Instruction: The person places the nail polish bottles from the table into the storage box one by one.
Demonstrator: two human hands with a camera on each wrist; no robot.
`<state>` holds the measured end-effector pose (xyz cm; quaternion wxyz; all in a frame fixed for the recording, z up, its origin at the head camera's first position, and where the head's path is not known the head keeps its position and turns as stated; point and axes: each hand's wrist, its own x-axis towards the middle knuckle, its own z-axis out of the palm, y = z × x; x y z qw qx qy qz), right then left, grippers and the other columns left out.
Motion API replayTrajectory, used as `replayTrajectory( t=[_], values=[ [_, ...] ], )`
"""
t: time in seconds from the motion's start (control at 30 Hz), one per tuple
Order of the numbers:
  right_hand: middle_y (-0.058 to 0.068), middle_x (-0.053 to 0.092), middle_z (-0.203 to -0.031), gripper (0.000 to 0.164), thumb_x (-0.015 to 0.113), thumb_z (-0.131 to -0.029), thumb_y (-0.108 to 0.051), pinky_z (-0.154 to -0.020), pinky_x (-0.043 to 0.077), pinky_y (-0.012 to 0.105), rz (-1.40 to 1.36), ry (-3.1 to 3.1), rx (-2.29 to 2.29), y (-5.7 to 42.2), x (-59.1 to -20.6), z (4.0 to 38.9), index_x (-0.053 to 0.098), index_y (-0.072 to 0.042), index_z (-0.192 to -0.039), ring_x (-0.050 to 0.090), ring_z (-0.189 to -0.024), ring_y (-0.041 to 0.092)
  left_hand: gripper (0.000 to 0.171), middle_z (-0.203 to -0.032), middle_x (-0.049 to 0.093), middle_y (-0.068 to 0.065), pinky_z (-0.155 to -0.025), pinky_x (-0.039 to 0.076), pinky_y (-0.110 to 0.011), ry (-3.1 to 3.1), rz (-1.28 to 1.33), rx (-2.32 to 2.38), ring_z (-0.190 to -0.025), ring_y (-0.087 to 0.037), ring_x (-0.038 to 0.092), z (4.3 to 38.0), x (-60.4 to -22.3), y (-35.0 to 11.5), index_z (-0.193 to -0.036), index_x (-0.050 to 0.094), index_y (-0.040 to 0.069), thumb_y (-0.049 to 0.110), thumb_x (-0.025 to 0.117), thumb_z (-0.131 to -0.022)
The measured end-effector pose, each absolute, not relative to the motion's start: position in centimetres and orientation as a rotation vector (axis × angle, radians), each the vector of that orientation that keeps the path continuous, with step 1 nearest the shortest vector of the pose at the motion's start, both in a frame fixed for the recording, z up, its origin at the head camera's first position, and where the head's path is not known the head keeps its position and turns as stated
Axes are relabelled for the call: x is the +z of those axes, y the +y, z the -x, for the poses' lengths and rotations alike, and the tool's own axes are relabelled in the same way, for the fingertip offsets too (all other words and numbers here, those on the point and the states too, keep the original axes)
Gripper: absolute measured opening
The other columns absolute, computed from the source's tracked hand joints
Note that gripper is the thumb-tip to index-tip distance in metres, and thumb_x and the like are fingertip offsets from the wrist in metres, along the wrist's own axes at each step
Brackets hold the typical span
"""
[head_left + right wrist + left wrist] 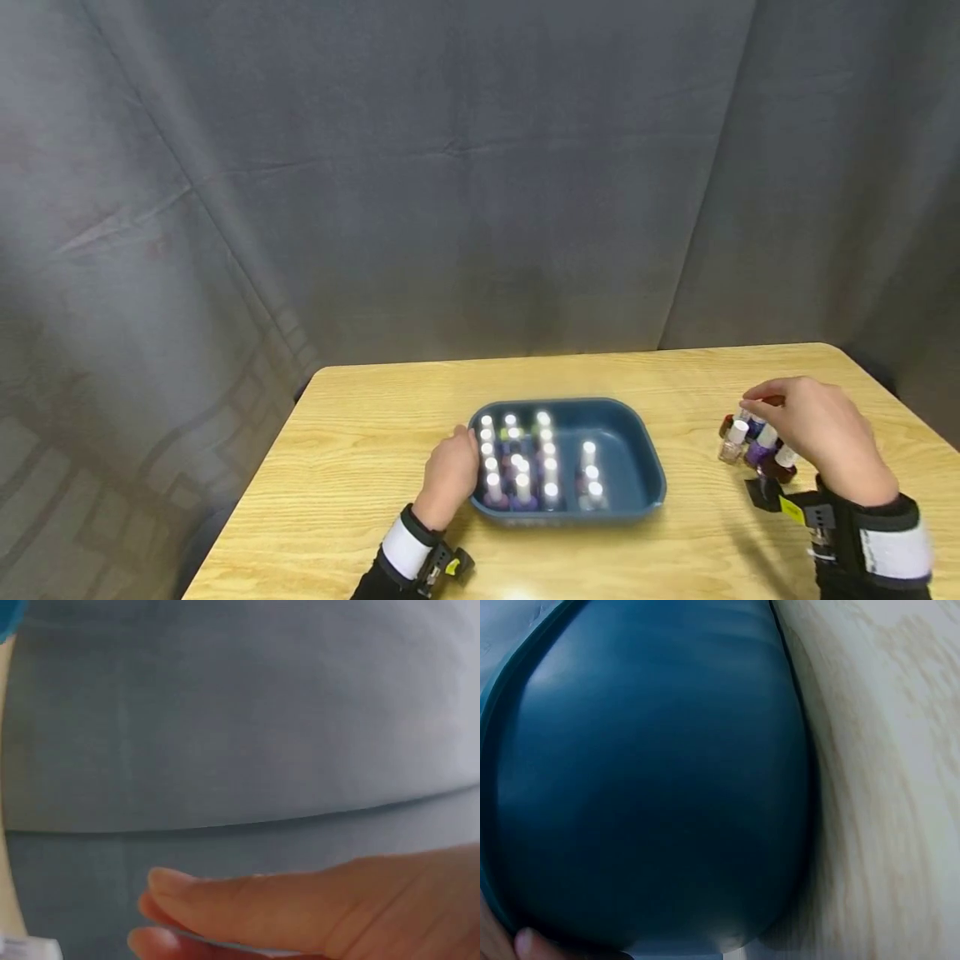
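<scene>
My left hand (pixel 452 462) grips the left end of a dark blue plastic bin (pixel 647 450), with fingertips (pixel 526 943) showing at its rim in the left wrist view. Inside the bin, nail polish bottles (pixel 522 500) with white caps stand upright, in rows on the left and a short row near the middle. Off to the right, my right hand (pixel 825 421) hovers over a cluster of nail polish bottles (pixel 733 442), thumb and fingers close together. Nothing shows between them in the right wrist view, where a white cap (pixel 30 949) lies apart from the fingertips.
Both bin and cluster are on a light wooden table (pixel 360 433). A grey cloth (pixel 480 183) hangs behind the table's far edge. Each wrist wears a black strap with a small camera, such as the right strap (pixel 862 533).
</scene>
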<state>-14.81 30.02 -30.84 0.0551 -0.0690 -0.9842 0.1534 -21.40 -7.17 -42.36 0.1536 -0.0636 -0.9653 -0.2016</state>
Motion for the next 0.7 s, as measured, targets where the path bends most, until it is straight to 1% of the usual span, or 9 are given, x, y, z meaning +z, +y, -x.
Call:
replayTrajectory(
  t=[0.1, 0.2, 0.33, 0.4, 0.47, 0.57, 0.63, 0.7],
  values=[
    [0.026, 0.064, -0.091, 0.027, 0.062, -0.084, -0.020, -0.048, 0.036, 0.029, 0.181, -3.005, 0.451, 30.1, -31.7, 15.3, 0.066, 0.003, -0.098, 0.054, -0.065, 0.022, 0.027, -0.057, 0.054, -0.016, -0.040, 0.042, -0.038, -2.768, 0.174, -0.567, -0.053, -0.031, 0.059, 21.5, -42.5, -7.3, -0.076, 0.049, 0.001, 0.017, 0.041, -0.096],
    [0.028, 0.063, -0.091, 0.026, 0.062, -0.080, -0.015, -0.046, 0.036, 0.029, 0.183, -3.000, 0.452, 30.0, -32.6, 15.8, 0.065, 0.006, -0.096, 0.053, -0.063, 0.022, 0.027, -0.056, 0.054, -0.016, -0.040, 0.041, -0.038, -2.759, 0.184, -0.575, -0.052, -0.031, 0.059, 21.5, -42.6, -7.4, -0.075, 0.049, 0.001, 0.017, 0.042, -0.096],
    [0.029, 0.062, -0.088, 0.025, 0.060, -0.078, -0.012, -0.046, 0.036, 0.031, 0.257, -2.979, 0.475, 30.0, -33.1, 16.3, 0.064, 0.007, -0.094, 0.052, -0.062, 0.024, 0.027, -0.056, 0.054, -0.015, -0.040, 0.041, -0.038, -2.751, 0.189, -0.589, -0.052, -0.031, 0.058, 21.5, -42.7, -7.3, -0.075, 0.049, 0.001, 0.017, 0.042, -0.096],
    [0.023, 0.061, -0.075, 0.019, 0.060, -0.078, -0.011, -0.045, 0.035, 0.032, 0.296, -2.979, 0.509, 29.9, -33.4, 16.4, 0.064, 0.005, -0.085, 0.050, -0.058, 0.023, 0.027, -0.056, 0.054, -0.015, -0.040, 0.042, -0.038, -2.747, 0.188, -0.584, -0.052, -0.032, 0.059, 21.5, -42.8, -7.3, -0.075, 0.049, 0.001, 0.017, 0.043, -0.096],
    [0.014, 0.055, -0.063, 0.014, 0.058, -0.078, -0.010, -0.044, 0.034, 0.030, 0.323, -2.981, 0.531, 29.7, -33.6, 16.4, 0.061, 0.001, -0.071, 0.047, -0.053, 0.020, 0.027, -0.056, 0.054, -0.016, -0.040, 0.042, -0.038, -2.740, 0.192, -0.578, -0.052, -0.031, 0.059, 21.5, -42.7, -7.3, -0.075, 0.049, 0.001, 0.016, 0.043, -0.096],
    [0.000, 0.040, -0.051, 0.026, 0.060, -0.077, -0.010, -0.042, 0.030, 0.027, 0.328, -2.983, 0.552, 29.4, -34.0, 16.4, 0.048, -0.010, -0.054, 0.040, -0.047, 0.015, 0.026, -0.056, 0.054, -0.016, -0.041, 0.042, -0.038, -2.736, 0.194, -0.571, -0.053, -0.032, 0.059, 21.6, -42.7, -7.3, -0.075, 0.049, 0.000, 0.015, 0.043, -0.095],
    [-0.002, 0.037, -0.050, 0.031, 0.060, -0.074, -0.009, -0.042, 0.028, 0.027, 0.311, -2.978, 0.529, 29.2, -34.2, 16.5, 0.041, -0.013, -0.050, 0.037, -0.046, 0.015, 0.026, -0.056, 0.054, -0.016, -0.041, 0.042, -0.038, -2.742, 0.194, -0.575, -0.053, -0.032, 0.059, 21.6, -42.6, -7.3, -0.075, 0.049, 0.001, 0.016, 0.043, -0.096],
    [-0.001, 0.037, -0.050, 0.030, 0.061, -0.071, -0.006, -0.042, 0.029, 0.028, 0.279, -2.970, 0.499, 29.2, -34.5, 16.6, 0.042, -0.012, -0.049, 0.037, -0.047, 0.016, 0.027, -0.056, 0.055, -0.016, -0.041, 0.042, -0.039, -2.751, 0.190, -0.582, -0.053, -0.032, 0.059, 21.5, -42.6, -7.3, -0.075, 0.049, 0.000, 0.016, 0.042, -0.096]
  ],
)
